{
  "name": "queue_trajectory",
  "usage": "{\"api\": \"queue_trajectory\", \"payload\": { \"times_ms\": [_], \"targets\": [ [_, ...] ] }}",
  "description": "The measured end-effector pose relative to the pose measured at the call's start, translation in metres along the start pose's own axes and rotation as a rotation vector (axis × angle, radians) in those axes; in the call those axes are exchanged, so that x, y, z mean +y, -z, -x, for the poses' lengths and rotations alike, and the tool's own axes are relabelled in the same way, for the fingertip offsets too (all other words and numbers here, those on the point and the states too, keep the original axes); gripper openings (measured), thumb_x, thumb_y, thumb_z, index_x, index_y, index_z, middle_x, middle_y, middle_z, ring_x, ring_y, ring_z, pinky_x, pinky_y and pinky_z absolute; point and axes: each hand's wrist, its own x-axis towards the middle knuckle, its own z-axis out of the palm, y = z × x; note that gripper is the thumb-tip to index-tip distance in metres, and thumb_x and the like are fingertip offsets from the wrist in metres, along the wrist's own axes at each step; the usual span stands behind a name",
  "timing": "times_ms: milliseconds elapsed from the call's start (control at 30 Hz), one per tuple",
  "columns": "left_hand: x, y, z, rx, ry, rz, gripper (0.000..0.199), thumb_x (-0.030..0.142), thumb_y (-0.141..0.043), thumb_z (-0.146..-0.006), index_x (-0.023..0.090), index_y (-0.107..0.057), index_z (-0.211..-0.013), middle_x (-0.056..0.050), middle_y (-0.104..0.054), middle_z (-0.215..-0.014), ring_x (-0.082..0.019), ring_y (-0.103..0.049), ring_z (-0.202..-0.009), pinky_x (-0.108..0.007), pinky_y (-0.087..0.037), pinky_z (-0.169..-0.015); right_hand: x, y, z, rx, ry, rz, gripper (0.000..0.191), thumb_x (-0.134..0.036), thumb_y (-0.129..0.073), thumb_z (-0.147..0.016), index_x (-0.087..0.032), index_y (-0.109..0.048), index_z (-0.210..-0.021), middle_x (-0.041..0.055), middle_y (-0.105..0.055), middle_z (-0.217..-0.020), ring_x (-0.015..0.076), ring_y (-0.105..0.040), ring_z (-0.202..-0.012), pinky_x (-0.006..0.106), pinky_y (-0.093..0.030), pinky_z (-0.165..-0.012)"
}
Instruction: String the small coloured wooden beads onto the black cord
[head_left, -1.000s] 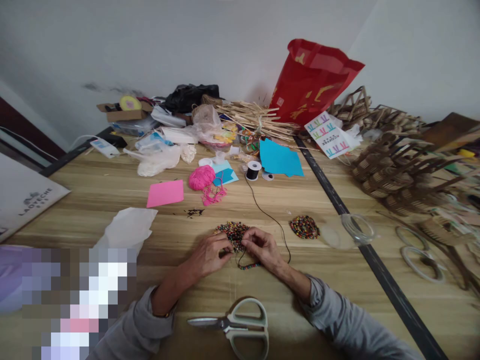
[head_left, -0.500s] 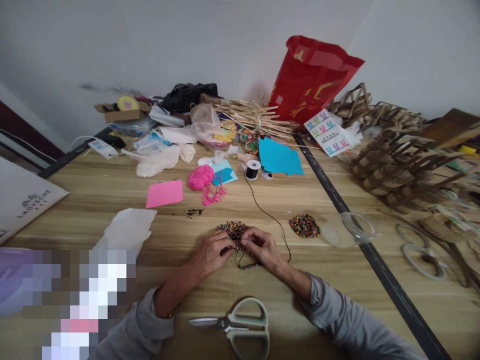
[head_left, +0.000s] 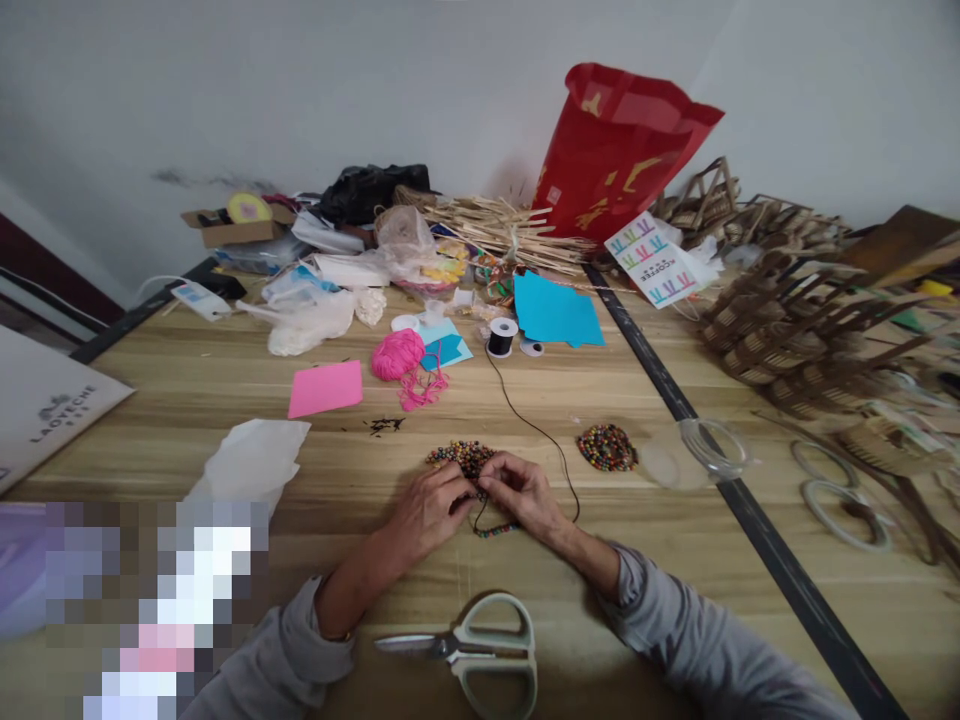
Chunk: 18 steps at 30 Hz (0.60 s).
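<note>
Over a loose pile of small multicoloured beads (head_left: 456, 454), my two hands meet fingertip to fingertip. My right hand (head_left: 529, 497) pinches a thin black cord (head_left: 540, 430), which runs back to a black spool (head_left: 501, 338). Several strung beads (head_left: 496, 531) hang on the cord's loop just below that hand. My left hand (head_left: 433, 508) is closed, thumb against fingers, beside the right fingertips; whatever it grips is too small to make out. Scissors (head_left: 491, 648) with pale handles lie in front of me, blades pointing left.
A coiled bead strand (head_left: 606, 448) and clear plastic rings (head_left: 712, 450) lie to the right. Pink yarn (head_left: 397, 355), a pink card (head_left: 325, 388) and a blue sheet (head_left: 557, 310) sit farther back. Woven baskets (head_left: 772, 340) crowd the right; a red bag (head_left: 622, 150) stands behind.
My left hand has shifted slightly right, bringing its fingertips up against those of my right hand. The view has drifted a little; the other things lie where they were.
</note>
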Motion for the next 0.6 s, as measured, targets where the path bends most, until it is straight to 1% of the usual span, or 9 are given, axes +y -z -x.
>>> {"api": "queue_trajectory", "payload": {
  "times_ms": [167, 300, 433, 600],
  "targets": [
    [0.0017, 0.0019, -0.0014, -0.013, 0.009, -0.014, 0.01, 0.013, -0.056, -0.08, 0.017, -0.065, -0.076, -0.004, -0.059, -0.077, -0.016, -0.057, -0.074, -0.027, -0.045, -0.066, -0.0014, 0.0004, -0.0001, -0.007, 0.0, 0.003, 0.031, -0.045, -0.066, -0.073, -0.015, -0.057, -0.072, -0.0027, -0.048, -0.059, 0.0089, -0.042, -0.053, 0.021, -0.034, -0.047],
    [0.0019, 0.0026, -0.0004, -0.012, 0.011, -0.028, 0.009, 0.014, -0.056, -0.08, 0.017, -0.064, -0.077, -0.003, -0.059, -0.078, -0.016, -0.056, -0.074, -0.028, -0.045, -0.067, -0.0021, 0.0003, -0.0003, -0.005, 0.0, -0.002, 0.03, -0.044, -0.066, -0.072, -0.015, -0.057, -0.071, -0.003, -0.048, -0.059, 0.009, -0.043, -0.053, 0.022, -0.035, -0.05],
    [0.0008, 0.0018, 0.0011, -0.015, 0.013, -0.041, 0.008, 0.016, -0.057, -0.081, 0.017, -0.064, -0.077, -0.003, -0.058, -0.078, -0.017, -0.056, -0.076, -0.028, -0.045, -0.069, 0.0005, 0.0009, -0.0001, -0.004, 0.011, -0.005, 0.029, -0.042, -0.066, -0.073, -0.015, -0.058, -0.073, -0.0016, -0.052, -0.063, 0.0094, -0.045, -0.055, 0.023, -0.036, -0.053],
    [0.0004, 0.0011, 0.0007, -0.02, 0.016, -0.047, 0.01, 0.016, -0.056, -0.081, 0.018, -0.063, -0.075, -0.003, -0.057, -0.076, -0.016, -0.055, -0.074, -0.028, -0.045, -0.068, 0.0051, 0.0017, 0.0001, -0.012, 0.009, -0.006, 0.029, -0.043, -0.065, -0.074, -0.015, -0.057, -0.075, -0.0028, -0.05, -0.06, 0.0082, -0.04, -0.051, 0.021, -0.031, -0.048]
  ]
}}
